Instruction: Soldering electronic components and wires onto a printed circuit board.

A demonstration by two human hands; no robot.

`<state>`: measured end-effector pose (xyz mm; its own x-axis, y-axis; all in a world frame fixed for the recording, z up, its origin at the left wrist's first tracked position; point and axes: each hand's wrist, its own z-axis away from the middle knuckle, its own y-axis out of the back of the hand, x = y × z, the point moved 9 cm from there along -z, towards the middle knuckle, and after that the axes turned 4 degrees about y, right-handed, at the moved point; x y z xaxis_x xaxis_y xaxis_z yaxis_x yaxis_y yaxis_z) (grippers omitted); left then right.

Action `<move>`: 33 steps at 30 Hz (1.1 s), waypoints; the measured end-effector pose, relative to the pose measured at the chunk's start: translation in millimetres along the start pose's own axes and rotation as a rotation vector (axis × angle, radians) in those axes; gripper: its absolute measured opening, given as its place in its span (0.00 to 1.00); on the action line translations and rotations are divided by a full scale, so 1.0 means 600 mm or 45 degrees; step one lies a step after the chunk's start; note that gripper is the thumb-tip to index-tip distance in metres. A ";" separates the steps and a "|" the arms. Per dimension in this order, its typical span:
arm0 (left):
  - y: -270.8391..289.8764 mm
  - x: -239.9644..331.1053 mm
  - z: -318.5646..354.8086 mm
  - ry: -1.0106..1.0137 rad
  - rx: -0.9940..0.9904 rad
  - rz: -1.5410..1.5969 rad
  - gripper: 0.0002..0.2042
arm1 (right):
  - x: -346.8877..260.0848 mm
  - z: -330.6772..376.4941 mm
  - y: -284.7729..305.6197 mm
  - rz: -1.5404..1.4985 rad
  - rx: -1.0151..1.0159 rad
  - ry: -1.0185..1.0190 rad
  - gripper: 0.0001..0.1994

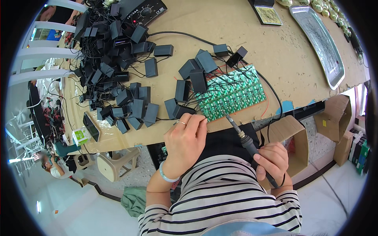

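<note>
"What stood leftmost on the table?"

"A pile of black boxes with thin wires, spreading down toward the near edge."

"Then?"

"The left hand, at that near edge, by the board's left near corner. Its grip was narrow; I couldn't tell whether it pinched anything."

"And the board?"

"Green, flat, along the table's near edge, black boxes beside its left end."

"Further right?"

"The iron, held in the right hand, its tip by the board's near edge; I couldn't tell if they touched."

"Last?"

"A metal tray, toward the table's right end."
</note>
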<state>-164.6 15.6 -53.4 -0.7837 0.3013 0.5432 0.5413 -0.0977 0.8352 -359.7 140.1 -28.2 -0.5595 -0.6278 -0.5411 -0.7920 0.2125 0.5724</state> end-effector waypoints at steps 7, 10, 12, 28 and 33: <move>0.011 0.002 0.008 -0.091 0.015 0.078 0.04 | 0.004 0.002 -0.001 -0.007 -0.011 -0.038 0.13; 0.012 0.005 0.010 -0.107 0.017 0.063 0.05 | 0.002 0.001 0.001 -0.008 0.002 -0.044 0.13; 0.007 0.010 0.012 -0.166 -0.007 0.057 0.07 | 0.002 -0.001 -0.002 -0.011 0.015 -0.035 0.13; 0.185 -0.210 -0.004 0.476 0.694 -0.121 0.11 | 0.005 -0.004 0.003 0.004 0.175 -0.028 0.13; 0.130 -0.193 -0.062 0.446 0.416 -0.464 0.13 | -0.002 -0.009 -0.003 0.014 0.152 -0.012 0.13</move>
<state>-43.0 -62.1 -47.9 -0.9600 -0.0752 0.2697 0.2412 0.2667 0.9331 -356.2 136.4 -24.8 -0.5705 -0.6178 -0.5412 -0.8087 0.3076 0.5014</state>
